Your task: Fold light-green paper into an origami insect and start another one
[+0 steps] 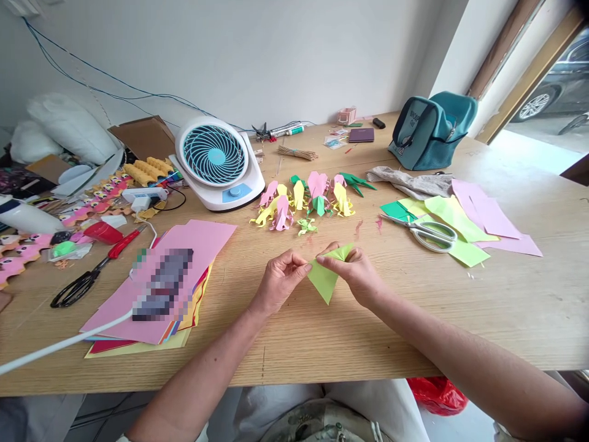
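Note:
A folded piece of light green paper [324, 283] is held between my hands over the table, one pointed corner hanging down. My left hand [284, 276] pinches its left corner between thumb and fingertips. On the other side, my right hand [355, 270] grips the upper right part, thumb in front and fingers behind. Just beyond my hands lie several folded paper figures [317, 187] in pink, yellow and green. A small light green folded figure [307, 226] is the nearest of them.
Silver-handled scissors [433, 236] rest on cut paper sheets [464, 250] at the right. To the left is a stack of coloured paper [202, 239] with a blurred device on it, and black-and-red scissors [94, 270]. A fan [216, 159] and a teal bag [427, 135] stand behind.

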`<state>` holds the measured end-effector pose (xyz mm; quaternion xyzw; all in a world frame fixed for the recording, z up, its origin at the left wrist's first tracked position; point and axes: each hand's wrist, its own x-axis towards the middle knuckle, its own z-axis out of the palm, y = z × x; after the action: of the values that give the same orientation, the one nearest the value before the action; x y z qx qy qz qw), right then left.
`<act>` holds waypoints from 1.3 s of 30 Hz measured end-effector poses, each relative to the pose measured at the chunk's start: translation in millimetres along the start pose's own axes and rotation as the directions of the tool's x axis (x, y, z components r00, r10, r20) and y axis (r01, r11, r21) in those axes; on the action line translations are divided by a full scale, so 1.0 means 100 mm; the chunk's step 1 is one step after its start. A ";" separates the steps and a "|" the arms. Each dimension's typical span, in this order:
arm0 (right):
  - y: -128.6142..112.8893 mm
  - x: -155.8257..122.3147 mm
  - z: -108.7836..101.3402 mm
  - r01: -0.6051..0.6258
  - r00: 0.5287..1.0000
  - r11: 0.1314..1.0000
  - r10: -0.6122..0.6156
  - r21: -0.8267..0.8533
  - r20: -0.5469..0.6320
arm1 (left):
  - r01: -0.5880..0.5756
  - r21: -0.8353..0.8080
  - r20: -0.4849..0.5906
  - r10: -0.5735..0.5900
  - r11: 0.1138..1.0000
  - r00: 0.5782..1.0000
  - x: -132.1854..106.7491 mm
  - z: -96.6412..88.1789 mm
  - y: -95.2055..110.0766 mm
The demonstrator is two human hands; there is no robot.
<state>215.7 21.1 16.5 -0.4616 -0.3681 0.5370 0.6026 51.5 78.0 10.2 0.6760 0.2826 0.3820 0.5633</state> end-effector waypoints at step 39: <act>-0.09 0.10 -0.18 0.051 0.982 0.950 0.008 -0.308 0.187 | 0.365 -0.353 -0.096 -0.421 0.862 0.902 0.06 -0.11 -0.07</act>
<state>236.4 27.7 19.2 -0.4947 -0.5080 0.5062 0.4909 45.6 90.6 5.4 0.4660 0.3946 0.3563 0.7072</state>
